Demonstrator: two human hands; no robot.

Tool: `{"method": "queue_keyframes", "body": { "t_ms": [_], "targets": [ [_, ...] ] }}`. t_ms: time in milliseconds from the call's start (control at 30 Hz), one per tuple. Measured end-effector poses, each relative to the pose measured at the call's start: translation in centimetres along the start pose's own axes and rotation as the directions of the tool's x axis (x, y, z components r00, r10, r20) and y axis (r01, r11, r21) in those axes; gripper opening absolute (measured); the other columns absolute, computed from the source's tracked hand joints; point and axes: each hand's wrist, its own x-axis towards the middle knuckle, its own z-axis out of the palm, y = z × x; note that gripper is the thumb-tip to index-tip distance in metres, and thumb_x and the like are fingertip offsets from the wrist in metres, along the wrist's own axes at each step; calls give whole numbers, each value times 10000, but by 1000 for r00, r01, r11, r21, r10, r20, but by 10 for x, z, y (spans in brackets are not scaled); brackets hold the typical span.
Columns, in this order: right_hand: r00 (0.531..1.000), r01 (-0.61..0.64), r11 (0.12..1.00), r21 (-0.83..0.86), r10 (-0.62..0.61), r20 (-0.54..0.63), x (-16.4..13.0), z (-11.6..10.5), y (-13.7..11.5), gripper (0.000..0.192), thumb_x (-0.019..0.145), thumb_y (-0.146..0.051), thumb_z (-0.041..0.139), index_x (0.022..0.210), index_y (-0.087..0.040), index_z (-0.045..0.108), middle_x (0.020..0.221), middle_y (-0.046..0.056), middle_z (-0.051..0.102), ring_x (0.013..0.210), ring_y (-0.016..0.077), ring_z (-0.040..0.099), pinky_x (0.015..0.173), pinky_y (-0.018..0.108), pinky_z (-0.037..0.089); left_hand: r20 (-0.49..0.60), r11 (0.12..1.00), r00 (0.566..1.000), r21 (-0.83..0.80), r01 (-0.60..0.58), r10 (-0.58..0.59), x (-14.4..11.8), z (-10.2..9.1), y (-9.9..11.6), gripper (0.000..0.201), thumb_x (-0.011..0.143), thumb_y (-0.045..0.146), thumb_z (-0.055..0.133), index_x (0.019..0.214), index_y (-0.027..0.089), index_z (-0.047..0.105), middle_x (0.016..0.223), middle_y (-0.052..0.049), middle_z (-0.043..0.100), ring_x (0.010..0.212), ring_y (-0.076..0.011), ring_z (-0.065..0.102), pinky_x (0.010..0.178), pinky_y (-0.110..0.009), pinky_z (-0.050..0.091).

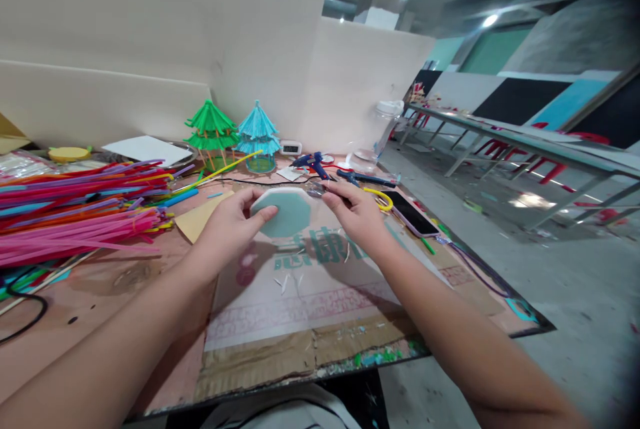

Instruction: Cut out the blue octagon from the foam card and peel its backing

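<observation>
My left hand (235, 215) grips a pale blue-green octagonal piece (287, 214) with a thick white edge. Its thumb presses on the flat face and its fingers are behind the piece, which is tilted up above the work surface. My right hand (353, 209) is closed at the piece's right edge, thumb and fingers pinched on a small grey, metallic-looking tool (315, 190) whose kind I cannot make out. Below both hands lies a white printed sheet (260, 312) with green characters and a few thin white scraps (285, 284).
Pipe cleaners (80, 209) are heaped at left. A green tiered model (211, 125) and a blue one (257, 129) stand behind. A blue glue gun (310, 162), a yellow loop (381, 199), a phone (413, 212) and a clear jar (383, 125) are at right.
</observation>
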Motion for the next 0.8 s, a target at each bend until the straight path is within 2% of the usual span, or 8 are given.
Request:
{"method": "queue_keyframes", "body": {
  "t_ms": [100, 267, 367, 433, 567, 700, 800],
  "targets": [
    [999, -31, 1000, 1, 31, 29, 1, -1, 3, 258, 889, -354, 583, 1062, -234, 732, 1035, 69, 744, 933, 226, 680, 781, 370, 538, 81, 985, 992, -133, 108, -98, 0, 1, -2, 327, 824, 461, 623, 1053, 236, 561, 784, 0, 664, 363, -101, 464, 352, -252, 341],
    [998, -25, 1000, -10, 25, 52, 0, 0, 3, 279, 888, -392, 584, 1057, -227, 733, 1034, 74, 746, 947, 235, 681, 810, 382, 537, 28, 987, 999, -163, 20, -16, 3, 2, -5, 374, 772, 410, 692, 1058, 209, 560, 901, -28, 677, 578, -141, 592, 445, -234, 425],
    [999, -51, 999, 10, 51, 6, 1, -2, 1, 296, 896, -404, 557, 1046, -213, 727, 1038, 80, 740, 952, 235, 674, 798, 370, 528, 25, 988, 999, -154, 34, -31, 4, 0, -4, 368, 773, 408, 691, 1052, 203, 566, 888, -26, 668, 612, -153, 596, 471, -241, 434],
    [995, -96, 995, 20, 95, 10, 2, -3, -2, 306, 884, -420, 563, 1035, -205, 719, 990, 74, 739, 878, 222, 669, 739, 345, 520, 33, 985, 998, -163, 50, -45, 4, 0, -3, 398, 769, 438, 691, 1061, 192, 577, 909, -40, 671, 658, -173, 611, 491, -251, 447],
    [982, -168, 984, 66, 162, 95, 3, 0, -9, 257, 811, -405, 644, 932, -186, 700, 798, 23, 690, 678, 160, 598, 615, 274, 462, 36, 978, 999, -204, 43, -37, 5, 3, -6, 498, 740, 504, 707, 1077, 153, 599, 969, -63, 678, 785, -203, 636, 591, -264, 484],
    [974, -190, 977, 101, 174, 145, 0, 6, -13, 167, 816, -340, 622, 775, -180, 643, 652, -25, 585, 582, 116, 513, 538, 229, 392, 96, 984, 995, -174, 37, -21, 5, 5, -10, 475, 758, 512, 691, 1069, 158, 634, 914, -53, 691, 755, -203, 635, 595, -269, 477],
    [972, -172, 981, 86, 155, 178, -1, 6, -13, 164, 825, -345, 619, 804, -184, 643, 690, -17, 608, 606, 121, 535, 553, 228, 418, 68, 990, 997, -136, 39, -30, 6, 2, -8, 418, 782, 486, 664, 1059, 172, 652, 847, -32, 688, 682, -182, 611, 564, -263, 457]
  ]
}}
